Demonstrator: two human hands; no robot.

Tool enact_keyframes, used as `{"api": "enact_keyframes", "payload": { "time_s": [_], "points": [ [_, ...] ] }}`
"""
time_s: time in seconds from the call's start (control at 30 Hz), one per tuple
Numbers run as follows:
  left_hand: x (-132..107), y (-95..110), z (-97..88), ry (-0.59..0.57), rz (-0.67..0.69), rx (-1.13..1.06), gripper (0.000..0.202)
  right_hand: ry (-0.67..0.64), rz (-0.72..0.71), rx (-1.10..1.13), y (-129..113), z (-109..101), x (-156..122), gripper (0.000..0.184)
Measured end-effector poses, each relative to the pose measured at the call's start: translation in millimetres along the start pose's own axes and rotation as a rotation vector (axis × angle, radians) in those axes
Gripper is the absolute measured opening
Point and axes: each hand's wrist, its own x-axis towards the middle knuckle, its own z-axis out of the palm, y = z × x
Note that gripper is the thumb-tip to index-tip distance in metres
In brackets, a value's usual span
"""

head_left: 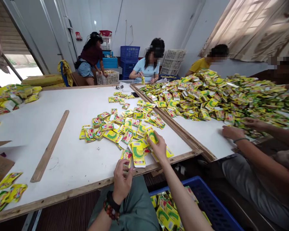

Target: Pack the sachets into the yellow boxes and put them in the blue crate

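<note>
Several yellow-green packets [125,126] lie scattered on the white table [62,154] in front of me. My left hand [121,183], with a bead bracelet and a black band at the wrist, sits at the table's near edge with its fingers closed on a packet [127,156]. My right hand [158,147] reaches over the near part of the pile and pinches another packet [152,134] between thumb and fingers. A larger packet with a white end [138,155] lies between my hands.
A blue crate [207,205] holding packets stands below my right arm. A wooden strip [50,146] lies on the table's left. The adjoining table [207,134] carries a big heap of packets [226,96]; a co-worker's hands [233,131] rest there. Three more people sit at the far end.
</note>
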Motion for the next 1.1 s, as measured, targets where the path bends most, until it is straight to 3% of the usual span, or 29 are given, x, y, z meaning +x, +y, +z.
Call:
{"api": "enact_keyframes", "payload": {
  "time_s": [0.07, 0.17, 0.23, 0.4, 0.53, 0.63, 0.77, 0.83, 0.97, 1.1],
  "points": [
    [4.0, 5.4, -1.2, 0.034, -0.019, -0.024, 0.042, -0.124, -0.006, 0.272, -23.4, 0.6, -34.1, 0.071],
    [11.8, 12.7, -2.9, -0.008, 0.029, -0.028, 0.082, -0.437, 0.061, 0.715, -52.4, 8.7, -90.3, 0.068],
    [15.4, 13.2, -4.7, -0.057, 0.041, -0.009, 0.082, -0.525, 0.135, 0.845, -64.5, 17.7, -118.5, 0.061],
    [11.0, -1.1, -13.4, -0.051, 0.011, 0.153, 0.077, -0.384, 0.319, 0.970, -76.3, 37.2, -139.8, 0.045],
    [2.7, -16.3, -15.9, -0.041, 0.162, 0.231, 0.067, -0.249, 0.480, 1.032, -82.7, 39.4, -137.2, 0.040],
    [0.3, -20.4, -13.6, -0.038, 0.248, 0.220, 0.057, -0.241, 0.431, 0.981, -88.0, 33.7, -136.7, 0.035],
    [3.6, -11.9, -13.0, -0.069, 0.195, 0.128, 0.066, -0.358, 0.059, 0.655, -94.0, 23.0, -137.2, 0.034],
    [6.1, -6.6, -13.9, -0.138, 0.134, 0.118, 0.057, -0.373, -0.055, 0.500, -94.9, 20.5, -137.0, 0.031],
    [8.0, -5.2, -14.0, -0.174, 0.076, 0.170, 0.049, -0.264, 0.015, 0.385, -91.7, 22.1, -134.0, 0.030],
    [7.0, -9.4, -13.1, -0.156, 0.069, 0.186, 0.051, -0.290, -0.022, 0.366, -90.6, 23.0, -130.0, 0.029]
  ]
}}
